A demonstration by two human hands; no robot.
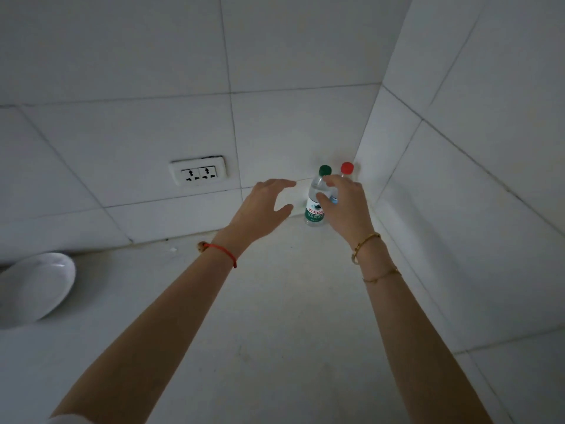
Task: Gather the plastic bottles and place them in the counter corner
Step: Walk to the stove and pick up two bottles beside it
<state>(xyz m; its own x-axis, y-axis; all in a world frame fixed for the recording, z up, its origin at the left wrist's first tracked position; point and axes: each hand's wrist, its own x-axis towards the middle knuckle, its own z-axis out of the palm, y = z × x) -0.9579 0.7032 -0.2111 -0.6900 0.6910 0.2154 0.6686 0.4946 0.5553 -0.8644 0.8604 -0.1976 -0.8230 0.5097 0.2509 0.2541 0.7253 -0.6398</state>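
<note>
Fingers (328,182) of the right hand (345,200) curl loosely around the green-cap bottle (315,206) standing in the corner beside the red-cap bottle (347,168); left hand (263,206) hovers spread, empty. A careless release could topple both.

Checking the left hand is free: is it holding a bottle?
No, the left hand is open and empty, apart from the green-capped bottle standing upright in the corner.
</note>
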